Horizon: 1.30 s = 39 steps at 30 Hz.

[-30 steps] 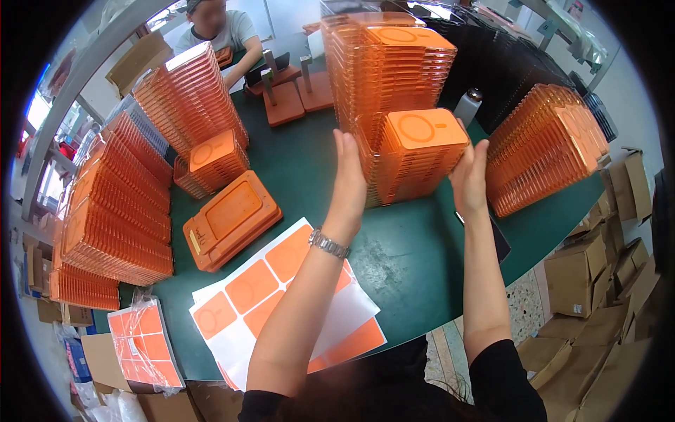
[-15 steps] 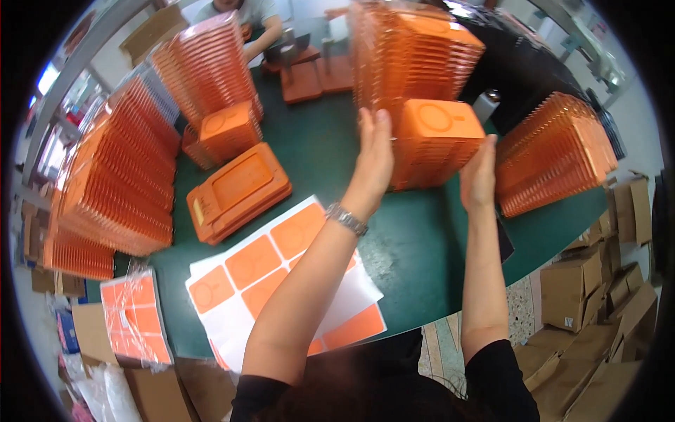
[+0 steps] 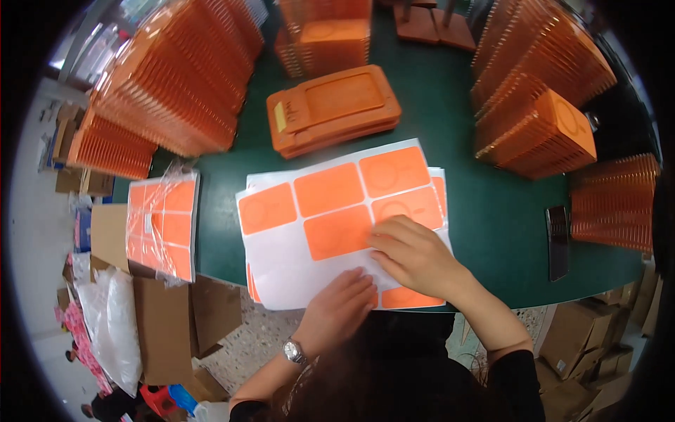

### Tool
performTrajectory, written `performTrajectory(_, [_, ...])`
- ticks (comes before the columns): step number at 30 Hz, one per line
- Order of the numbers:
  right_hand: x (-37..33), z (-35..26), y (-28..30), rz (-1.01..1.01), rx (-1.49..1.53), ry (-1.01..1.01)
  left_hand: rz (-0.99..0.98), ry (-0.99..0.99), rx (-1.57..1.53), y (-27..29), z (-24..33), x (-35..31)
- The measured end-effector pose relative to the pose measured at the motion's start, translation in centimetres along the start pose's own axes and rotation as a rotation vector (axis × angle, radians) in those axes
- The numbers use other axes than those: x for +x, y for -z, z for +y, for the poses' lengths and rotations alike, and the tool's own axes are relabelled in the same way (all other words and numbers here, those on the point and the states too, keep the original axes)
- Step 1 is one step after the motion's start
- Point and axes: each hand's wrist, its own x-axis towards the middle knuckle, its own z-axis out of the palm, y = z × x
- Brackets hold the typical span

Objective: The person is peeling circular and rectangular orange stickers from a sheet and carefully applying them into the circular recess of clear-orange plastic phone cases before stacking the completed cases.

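A white sheet of orange rectangular stickers (image 3: 329,188) lies on top of other sheets at the table's near edge. The lower left part of its backing (image 3: 271,264) is bare white. My left hand (image 3: 341,302) rests on the sheet's near edge, fingers extended and holding nothing. My right hand (image 3: 415,257) reaches over the right side, its fingertips touching the right edge of a middle sticker (image 3: 334,235). Its fingers are bent, with thumb and fingers apart. Part of the sheet is hidden beneath this hand.
Orange fixture plates (image 3: 334,105) lie beyond the sheets. Tall stacks of orange trays stand at left (image 3: 176,84) and right (image 3: 531,130). A plastic-wrapped pack of sticker sheets (image 3: 162,228) sits at left, a black phone (image 3: 557,243) at right. Cardboard boxes (image 3: 580,323) stand below the table.
Both hands have left the stack of orange trays at the right and come back to the sticker sheets. The view has swung down and toward the left.
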Motion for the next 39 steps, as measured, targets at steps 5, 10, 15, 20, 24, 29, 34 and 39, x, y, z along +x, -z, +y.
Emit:
performTrajectory(5, [3.4, -0.7, -4.8, -0.436, -0.413, 0.149, 0.079, -0.006, -0.038, -1.5, -1.0, -1.6])
performTrajectory(10, [5.2, -2.2, -6.1, -0.663, -0.712, 0.281, 0.089, -0.048, -0.117, -2.0, -2.2, -2.9])
performTrajectory(15, [4.1, -1.7, -6.5, -0.556, -0.729, 0.404, 0.093, -0.052, -0.139, -2.1, -2.3, -3.2])
performTrajectory(20, [4.1, -1.9, -6.0, -0.53, -0.585, 0.298, 0.086, -0.045, -0.113, -2.0, -2.4, -3.1])
performTrajectory(24, [3.9, -1.7, -6.6, -0.443, -0.532, 0.235, 0.071, -0.035, -0.115, -2.0, -2.6, -3.1])
performTrajectory(29, [4.5, -1.6, -6.1, -0.353, -0.401, 0.106, 0.066, -0.035, -0.111, -1.5, -2.4, -2.7])
performTrajectory(34, [7.8, -0.7, -3.2, -0.26, -0.221, -0.165, 0.023, -0.045, -0.099, -1.5, -2.3, -2.4])
performTrajectory(39, [15.9, 1.4, 3.2, -0.121, -0.455, -0.073, -0.086, -0.006, -0.168, 0.0, -2.3, -2.6])
